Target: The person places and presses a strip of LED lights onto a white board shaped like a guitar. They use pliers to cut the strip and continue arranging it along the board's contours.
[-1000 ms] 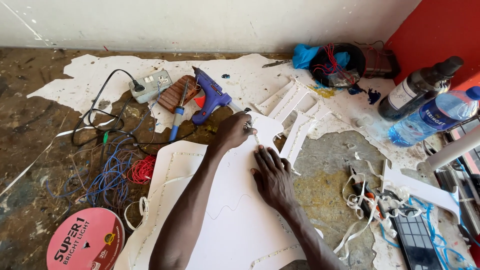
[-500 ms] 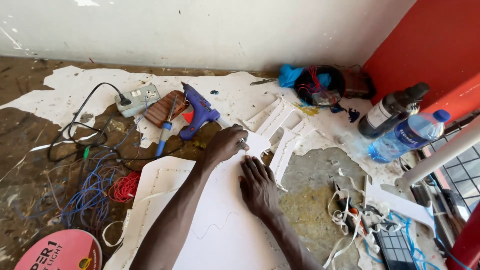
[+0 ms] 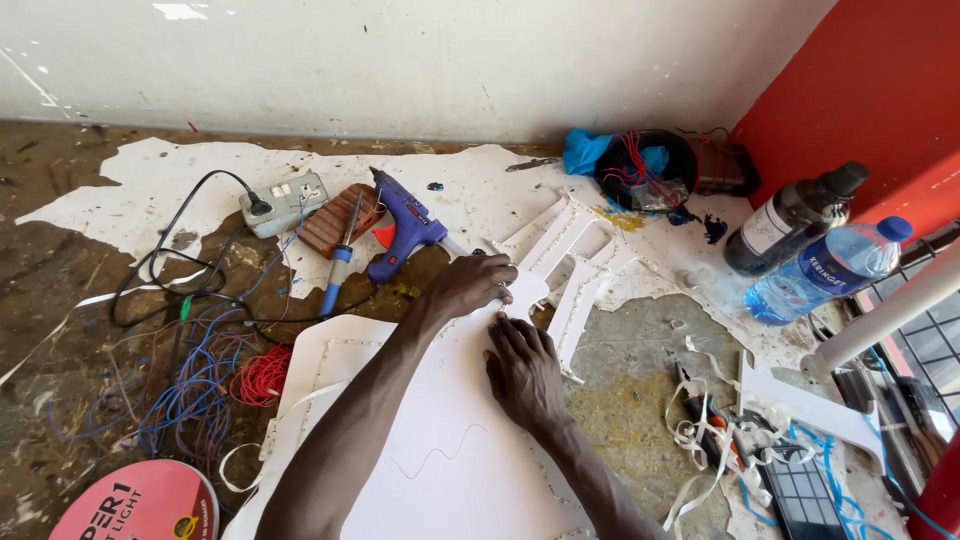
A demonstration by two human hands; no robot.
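The round pink disc (image 3: 135, 505) at lower left is cut off by the bottom edge. The left hand (image 3: 468, 285) hides its own fingertips. The white board (image 3: 440, 470) runs off the bottom edge.

Both hands rest on a large white cut-out board (image 3: 440, 440) lying on the paint-stained floor (image 3: 60, 290). The left hand (image 3: 468, 285) curls over the board's far edge; the right hand (image 3: 522, 372) lies flat just beside it. Beyond them sit a purple glue gun (image 3: 405, 230), a soldering iron (image 3: 340, 262) and a socket box (image 3: 283, 203). Two bottles (image 3: 810, 245) lie by the red wall.
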